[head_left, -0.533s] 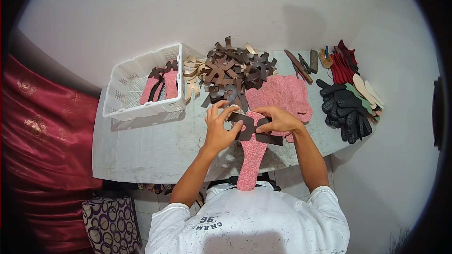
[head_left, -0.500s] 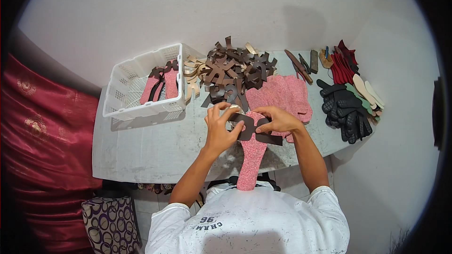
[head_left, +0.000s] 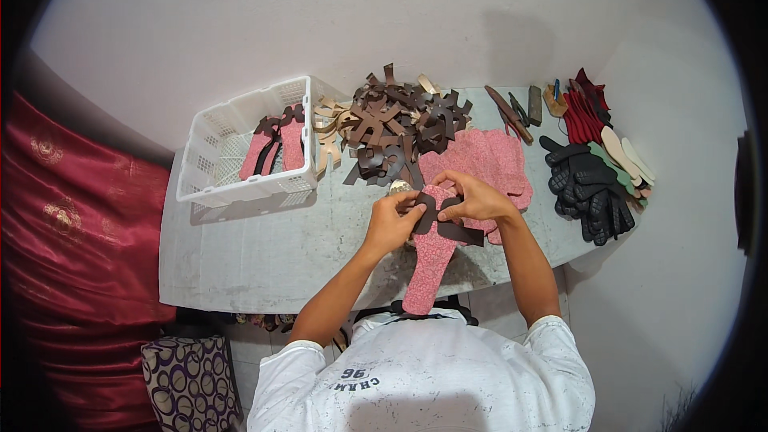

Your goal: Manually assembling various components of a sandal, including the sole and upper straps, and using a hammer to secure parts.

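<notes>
A pink speckled shoe sole (head_left: 430, 270) points toward my body, its narrow end near my shirt. Across its broad far end lies a dark brown sandal strap (head_left: 462, 234), its right part sticking out past the sole. My left hand (head_left: 392, 222) pinches the strap's left part between thumb and fingers. On the other side, my right hand (head_left: 478, 198) grips the strap's right part, thumb on top and fingers curled round the sole's far edge. A shiny, pale rounded object (head_left: 400, 187), partly hidden, shows just beyond my left fingers.
A white plastic crate (head_left: 244, 190) at the left holds pink soles with brown straps. Loose brown strap pieces (head_left: 376, 116) are heaped at the back. Beside them lie stacked pink soles (head_left: 484, 156), a knife (head_left: 504, 108), black straps (head_left: 588, 188) and dark red pieces (head_left: 582, 112).
My left hand has moved right and its fingers have closed in on the strap's left part, folding it inward. The sole's near end has shifted slightly away from my body.
</notes>
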Demonstrator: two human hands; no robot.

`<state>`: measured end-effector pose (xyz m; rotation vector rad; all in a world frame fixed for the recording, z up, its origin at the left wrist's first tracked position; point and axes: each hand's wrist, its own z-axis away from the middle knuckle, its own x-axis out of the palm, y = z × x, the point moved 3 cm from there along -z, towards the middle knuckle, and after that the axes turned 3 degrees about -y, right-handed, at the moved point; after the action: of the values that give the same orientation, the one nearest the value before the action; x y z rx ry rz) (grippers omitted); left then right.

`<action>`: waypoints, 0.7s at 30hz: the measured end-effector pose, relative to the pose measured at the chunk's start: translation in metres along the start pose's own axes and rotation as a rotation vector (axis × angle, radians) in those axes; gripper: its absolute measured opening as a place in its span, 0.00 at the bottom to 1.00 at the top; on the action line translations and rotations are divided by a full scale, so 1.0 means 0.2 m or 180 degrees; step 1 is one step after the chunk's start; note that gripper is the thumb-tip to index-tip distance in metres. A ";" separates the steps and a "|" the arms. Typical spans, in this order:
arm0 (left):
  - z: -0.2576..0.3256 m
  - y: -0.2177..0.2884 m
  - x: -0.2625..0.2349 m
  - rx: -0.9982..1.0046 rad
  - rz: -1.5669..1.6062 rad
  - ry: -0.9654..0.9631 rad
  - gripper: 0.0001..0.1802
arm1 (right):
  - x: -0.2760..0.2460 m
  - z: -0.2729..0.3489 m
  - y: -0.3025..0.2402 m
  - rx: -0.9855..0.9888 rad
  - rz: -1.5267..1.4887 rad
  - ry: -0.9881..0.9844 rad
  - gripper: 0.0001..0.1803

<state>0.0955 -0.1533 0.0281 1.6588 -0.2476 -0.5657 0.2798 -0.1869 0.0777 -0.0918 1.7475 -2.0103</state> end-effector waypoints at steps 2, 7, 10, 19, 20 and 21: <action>-0.01 -0.02 0.01 -0.0325 0.0615 -0.0211 0.17 | -0.02 0.00 0.02 -0.0126 0.0165 0.0004 0.31; -0.02 0.01 0.02 -0.0393 0.0610 -0.0416 0.12 | -0.02 -0.01 0.10 0.0148 -0.0132 -0.0098 0.33; -0.03 -0.01 0.04 -0.0378 0.0462 -0.0523 0.09 | -0.01 -0.02 0.09 -0.0008 0.0276 -0.0094 0.32; -0.10 -0.05 -0.01 -0.0162 0.0938 -0.0057 0.05 | -0.01 -0.03 0.07 -0.0999 0.1221 0.1277 0.29; -0.11 -0.05 -0.04 -0.0201 0.0932 0.0065 0.04 | 0.01 -0.01 0.01 -0.1205 0.1860 0.1715 0.28; -0.12 -0.05 -0.05 -0.0239 0.0928 0.0182 0.04 | 0.05 0.00 -0.03 -0.1219 0.1861 0.1706 0.28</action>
<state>0.0962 -0.1260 0.0221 1.5294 -0.4134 -0.3038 0.2685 -0.1899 0.0808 0.8073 2.1321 -1.3260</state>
